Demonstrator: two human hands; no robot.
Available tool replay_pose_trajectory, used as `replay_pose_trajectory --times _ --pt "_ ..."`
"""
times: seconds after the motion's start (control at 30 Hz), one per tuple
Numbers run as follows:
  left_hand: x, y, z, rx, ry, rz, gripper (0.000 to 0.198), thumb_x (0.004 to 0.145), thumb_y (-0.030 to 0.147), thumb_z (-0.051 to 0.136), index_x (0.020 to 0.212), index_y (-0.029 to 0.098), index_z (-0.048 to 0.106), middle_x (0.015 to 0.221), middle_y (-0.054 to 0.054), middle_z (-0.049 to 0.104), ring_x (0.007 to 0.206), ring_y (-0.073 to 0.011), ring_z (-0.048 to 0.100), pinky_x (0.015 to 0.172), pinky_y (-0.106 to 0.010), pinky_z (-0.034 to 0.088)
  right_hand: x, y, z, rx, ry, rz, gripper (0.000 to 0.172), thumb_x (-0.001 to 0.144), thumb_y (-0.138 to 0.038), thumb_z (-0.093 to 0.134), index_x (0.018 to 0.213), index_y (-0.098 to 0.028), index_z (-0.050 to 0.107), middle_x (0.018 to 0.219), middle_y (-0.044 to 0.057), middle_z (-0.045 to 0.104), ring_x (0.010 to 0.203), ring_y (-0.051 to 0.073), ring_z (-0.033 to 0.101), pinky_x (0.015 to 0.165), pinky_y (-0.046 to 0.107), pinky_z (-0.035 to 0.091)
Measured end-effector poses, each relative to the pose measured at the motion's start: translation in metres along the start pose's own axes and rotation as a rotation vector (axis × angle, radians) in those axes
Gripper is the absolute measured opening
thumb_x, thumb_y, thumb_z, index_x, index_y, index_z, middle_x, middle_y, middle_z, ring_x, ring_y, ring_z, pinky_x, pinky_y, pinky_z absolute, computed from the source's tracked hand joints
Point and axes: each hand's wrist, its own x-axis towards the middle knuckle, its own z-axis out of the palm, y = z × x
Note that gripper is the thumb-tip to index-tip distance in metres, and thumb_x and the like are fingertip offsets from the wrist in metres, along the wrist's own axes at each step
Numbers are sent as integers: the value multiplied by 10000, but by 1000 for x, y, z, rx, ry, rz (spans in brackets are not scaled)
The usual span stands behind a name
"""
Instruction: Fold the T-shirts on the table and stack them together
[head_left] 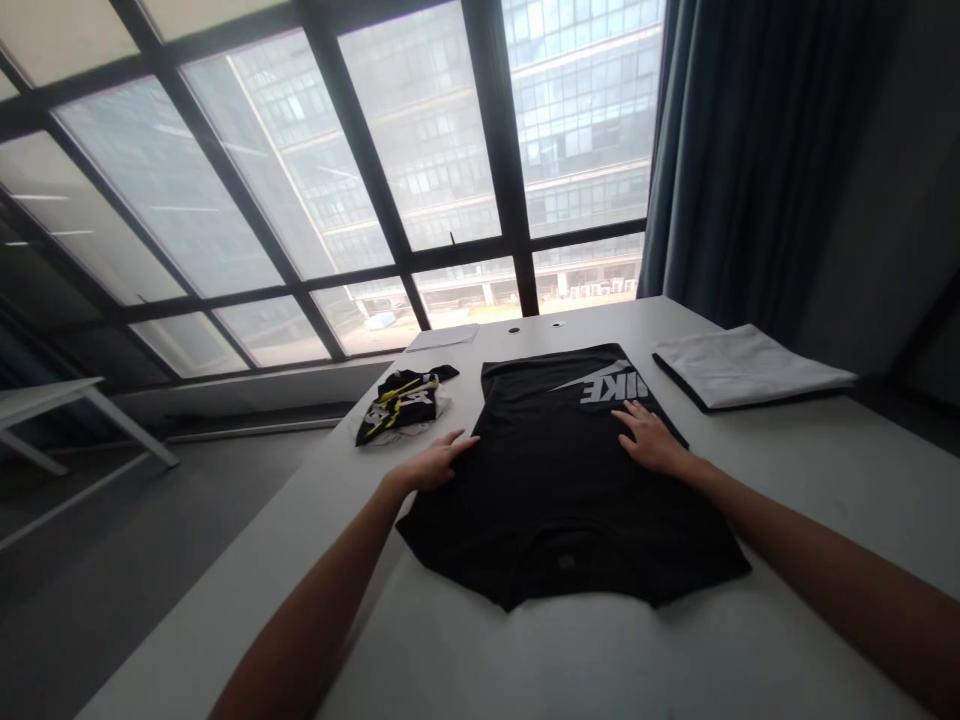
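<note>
A black T-shirt (555,470) lies spread flat on the white table (585,650), its neckline toward me and its hem toward the window. A white NIKE print (616,388) shows upside down near the far right part of the shirt. My left hand (435,463) rests at the shirt's left edge, fingers stretched out and touching the cloth. On the right side, my right hand (651,440) lies on the fabric just below the print, fingers spread. Neither hand grips anything.
Left of the shirt sits a crumpled black, yellow and white garment (405,405). Folded white cloth (750,365) lies on dark cloth at the right. Papers (442,338) lie at the far edge. A blue curtain (720,170) hangs beside the window; another table (60,400) stands left.
</note>
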Motion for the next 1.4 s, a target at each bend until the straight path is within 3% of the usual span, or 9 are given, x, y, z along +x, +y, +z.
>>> replay_pose_trajectory --times 0.13,0.27,0.4,0.5,0.63,0.83,1.0,1.23,1.4 --pt "-13 -23 -16 -54 52 -46 813 716 53 542 1500 262 475 1485 -87 488 1286 -244 568 1116 -338 430 -16 8 -23 -104 90 33 580 807 -197 575 1386 -159 578 1428 205 520 1281 372 485 999 488 445" --pt "-16 -37 -27 -5 22 -205 528 770 103 551 1277 173 679 1292 -113 651 1217 -268 616 1081 -336 452 -33 22 -49 -121 39 122 378 834 -297 600 1183 -179 687 1142 168 631 1057 332 581 850 421 486" --pt "-4 -15 -18 55 346 -309 446 894 151 479 1307 144 647 1327 -150 642 1257 -301 594 1108 -406 424 -44 15 -64 -116 127 85 334 921 -406 553 1114 -184 710 1122 162 640 1060 327 591 877 434 488" --pt "6 16 10 -12 492 -138 457 974 233 414 1391 133 571 1399 -146 594 1284 -269 575 1127 -379 412 -55 -4 -58 -104 141 -142 386 933 -424 565 1234 -213 681 1342 156 584 1251 356 514 982 495 464" --pt "6 31 50 -94 457 -6 609 1033 433 358 1549 112 349 1582 -150 400 1469 -267 368 1216 -412 296 -70 -8 -37 -36 8 -291 536 949 -432 551 1443 -224 548 1538 129 463 1401 327 426 1097 488 421" --pt "-3 4 75 -132 479 -191 772 1032 580 274 1574 32 234 1640 -215 232 1526 -304 216 1233 -452 241 -86 34 -20 19 -5 -168 552 966 -422 484 1437 -144 557 1526 174 478 1415 329 436 1165 498 367" --pt "7 11 71 -83 364 -351 791 1000 619 362 1500 7 389 1588 -285 304 1505 -394 235 1202 -536 252 -93 49 -32 107 149 -175 540 840 -168 494 1369 -186 602 1487 126 507 1378 294 469 1164 466 384" --pt "13 52 59 -56 330 75 583 1040 495 386 1554 221 384 1656 -87 261 1543 -281 166 1239 -509 174 -106 86 -53 113 175 -16 452 762 -107 511 1148 -196 727 1189 117 645 1111 275 632 1015 401 498" --pt "13 51 60 -69 285 93 564 1041 509 389 1546 259 406 1649 -73 283 1539 -286 180 1236 -530 166 -119 138 -70 -62 132 181 372 797 -134 481 1052 -147 751 1069 153 704 1007 309 662 964 441 511"
